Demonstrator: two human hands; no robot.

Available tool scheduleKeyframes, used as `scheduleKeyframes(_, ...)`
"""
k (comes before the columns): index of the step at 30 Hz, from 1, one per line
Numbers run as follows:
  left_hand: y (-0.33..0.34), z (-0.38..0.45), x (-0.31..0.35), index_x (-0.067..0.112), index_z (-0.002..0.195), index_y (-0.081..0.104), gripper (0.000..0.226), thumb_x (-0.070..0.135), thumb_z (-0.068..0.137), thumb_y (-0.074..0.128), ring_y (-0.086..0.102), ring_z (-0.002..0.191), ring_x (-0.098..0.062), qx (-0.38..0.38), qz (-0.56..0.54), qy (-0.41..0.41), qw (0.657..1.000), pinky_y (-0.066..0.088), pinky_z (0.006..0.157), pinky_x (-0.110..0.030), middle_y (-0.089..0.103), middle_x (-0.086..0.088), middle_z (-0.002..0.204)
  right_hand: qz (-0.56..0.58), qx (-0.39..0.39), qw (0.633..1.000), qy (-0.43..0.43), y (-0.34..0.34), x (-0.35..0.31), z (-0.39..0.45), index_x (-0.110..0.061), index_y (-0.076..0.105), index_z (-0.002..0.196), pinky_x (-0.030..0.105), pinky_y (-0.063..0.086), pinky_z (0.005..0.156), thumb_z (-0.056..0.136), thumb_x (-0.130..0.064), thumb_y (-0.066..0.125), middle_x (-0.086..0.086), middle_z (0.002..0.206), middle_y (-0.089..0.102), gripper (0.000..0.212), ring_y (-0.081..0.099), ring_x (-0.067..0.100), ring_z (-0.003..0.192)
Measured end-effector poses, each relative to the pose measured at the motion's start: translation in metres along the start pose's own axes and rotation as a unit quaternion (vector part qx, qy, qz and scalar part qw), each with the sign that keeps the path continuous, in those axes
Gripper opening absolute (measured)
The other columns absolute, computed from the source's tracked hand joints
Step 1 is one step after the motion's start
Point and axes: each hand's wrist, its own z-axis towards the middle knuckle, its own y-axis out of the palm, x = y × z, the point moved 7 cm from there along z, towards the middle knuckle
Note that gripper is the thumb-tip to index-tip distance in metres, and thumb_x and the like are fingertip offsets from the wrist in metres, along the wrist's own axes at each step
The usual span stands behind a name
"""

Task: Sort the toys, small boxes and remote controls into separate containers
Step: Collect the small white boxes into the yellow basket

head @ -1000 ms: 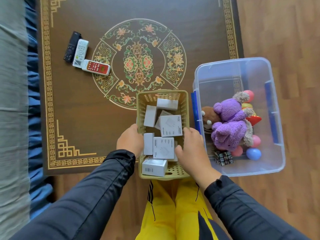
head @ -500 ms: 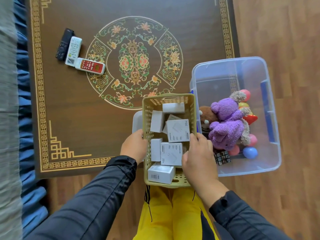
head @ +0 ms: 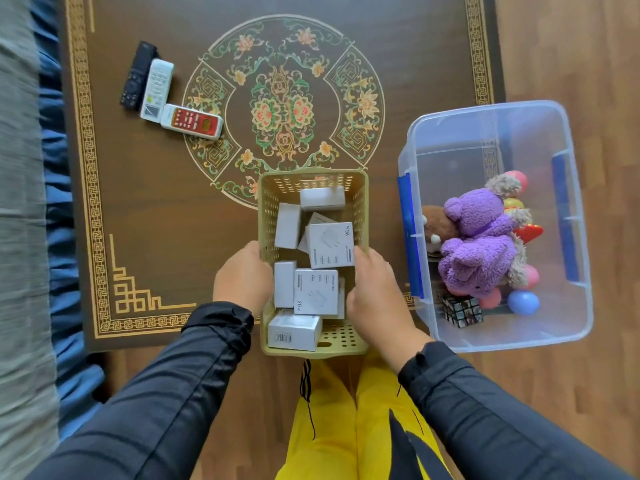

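Basket (head: 358, 202) (white boxes (head: 330, 245) inside) gripped by both hands.

A dark brown desk (head: 145, 209) fills the upper part of the view, printed with a gold key-pattern border and a round floral medallion (head: 283, 109) in green, pink and yellow. Wooden plank flooring (head: 568, 50) in a warm brown lies around it. Along one edge runs grey upholstery (head: 17, 237) with a gathered blue fabric trim (head: 59, 216). Soft, even daylight.
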Motion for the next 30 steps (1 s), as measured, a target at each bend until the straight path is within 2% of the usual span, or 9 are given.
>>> scheduleKeyframes(2,-0.004,0.002,-0.010,0.014,0.104,0.057,0.019,0.010,0.096,0.040,0.060,0.087,-0.034,0.002,-0.003,-0.011,1.000,0.050,0.078,-0.041,0.066,-0.007,0.097,0.005,-0.011,1.000,-0.003,0.005,-0.008,0.002,-0.020,0.046,0.133,0.033,0.043,0.101,0.075,-0.029,0.041,-0.001,0.130,0.048,0.058,0.043,0.018,0.116)
scheduleKeyframes(6,-0.015,0.004,-0.026,0.013,0.099,0.055,0.017,0.008,0.096,0.039,0.060,0.083,-0.034,0.021,0.004,-0.030,0.999,0.045,0.071,-0.037,0.065,-0.008,0.092,0.014,-0.034,0.999,-0.015,0.019,-0.020,0.008,-0.022,0.044,0.137,0.032,0.042,0.104,0.088,-0.019,0.061,-0.003,0.135,0.047,0.052,0.042,0.016,0.123)
scheduleKeyframes(8,-0.019,0.003,-0.030,0.013,0.098,0.056,0.018,0.008,0.096,0.039,0.059,0.081,-0.034,0.021,-0.001,-0.033,0.999,0.043,0.069,-0.037,0.064,-0.008,0.090,0.023,-0.041,0.999,-0.015,0.021,-0.022,0.008,-0.023,0.045,0.138,0.034,0.043,0.106,0.089,-0.017,0.064,-0.004,0.135,0.049,0.053,0.043,0.016,0.125)
scheduleKeyframes(11,-0.021,-0.002,-0.022,0.016,0.098,0.056,0.016,0.012,0.095,0.041,0.058,0.078,-0.030,0.013,-0.026,-0.015,0.999,0.041,0.067,-0.036,0.064,-0.003,0.087,0.024,-0.014,0.999,-0.017,0.009,-0.024,0.006,-0.022,0.050,0.133,0.035,0.045,0.104,0.088,-0.024,0.054,-0.004,0.130,0.053,0.046,0.047,0.017,0.120)
scheduleKeyframes(13,-0.019,-0.008,-0.008,0.019,0.098,0.057,0.015,0.017,0.094,0.042,0.058,0.078,-0.028,0.009,-0.052,0.007,0.999,0.042,0.067,-0.035,0.064,0.000,0.086,0.016,0.021,1.000,-0.011,-0.006,-0.021,0.003,-0.020,0.052,0.130,0.034,0.044,0.100,0.079,-0.032,0.043,-0.001,0.126,0.055,0.053,0.049,0.019,0.117)
scheduleKeyframes(16,-0.008,-0.013,0.017,0.019,0.101,0.059,0.018,0.016,0.095,0.043,0.060,0.081,-0.031,-0.016,-0.086,0.032,0.996,0.048,0.071,-0.038,0.066,-0.003,0.089,-0.029,0.064,0.997,-0.002,-0.031,-0.008,-0.001,-0.018,0.053,0.128,0.037,0.047,0.097,0.076,-0.030,0.038,0.001,0.122,0.057,0.055,0.052,0.022,0.112)
scheduleKeyframes(22,0.022,-0.014,0.055,0.014,0.111,0.058,0.021,0.011,0.099,0.041,0.060,0.084,-0.032,-0.065,-0.088,0.059,0.992,0.047,0.071,-0.037,0.067,-0.009,0.098,-0.123,0.087,0.987,0.048,-0.056,0.028,-0.002,-0.015,0.053,0.117,0.043,0.047,0.094,0.085,-0.009,0.046,0.006,0.116,0.055,0.034,0.049,0.026,0.105)
scheduleKeyframes(26,0.032,-0.013,0.067,0.014,0.110,0.059,0.020,0.013,0.100,0.042,0.062,0.088,-0.033,-0.079,-0.107,0.061,0.989,0.053,0.080,-0.043,0.068,-0.009,0.098,-0.165,0.081,0.980,0.081,-0.054,0.041,0.001,-0.013,0.052,0.116,0.040,0.044,0.090,0.084,0.001,0.052,0.010,0.118,0.050,0.034,0.044,0.029,0.102)
scheduleKeyframes(30,0.038,-0.014,0.081,0.012,0.113,0.060,0.024,0.009,0.099,0.041,0.062,0.086,-0.037,-0.084,-0.089,0.074,0.990,0.051,0.075,-0.042,0.068,-0.012,0.097,-0.162,0.093,0.977,0.103,-0.060,0.051,-0.001,-0.009,0.053,0.112,0.043,0.042,0.091,0.081,0.003,0.049,0.014,0.117,0.048,0.033,0.041,0.032,0.104)
